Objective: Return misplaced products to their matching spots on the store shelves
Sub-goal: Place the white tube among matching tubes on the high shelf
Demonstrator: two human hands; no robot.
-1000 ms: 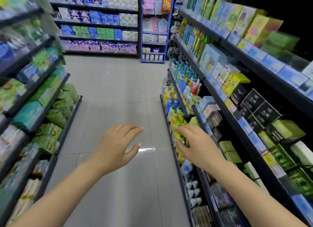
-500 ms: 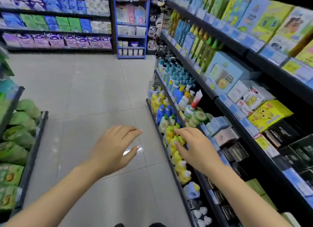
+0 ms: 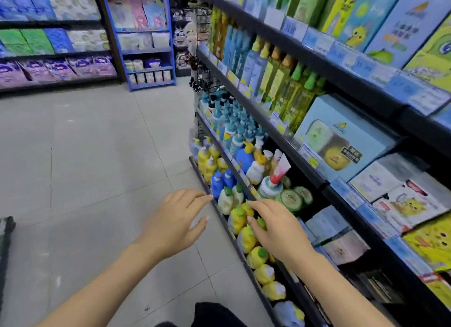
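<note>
Head view: red-and-white tube (image 3: 279,169) stands tilted among green-lidded jars (image 3: 291,199), right shelf. Right hand (image 3: 275,225), fingers spread, hovers over yellow bottles (image 3: 246,234); left hand (image 3: 175,220) relaxed, holding nothing.

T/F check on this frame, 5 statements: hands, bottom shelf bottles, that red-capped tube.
1. The left hand holds a bottle. False: it hovers open over the floor, holding nothing.
2. The right hand is over the yellow bottles on the bottom shelf. True.
3. A red-capped tube leans tilted near the green-lidded jars. True.
4. The blue bottles lie on the floor. False: they stand on the bottom shelf.
5. Both hands are empty. True.
</note>
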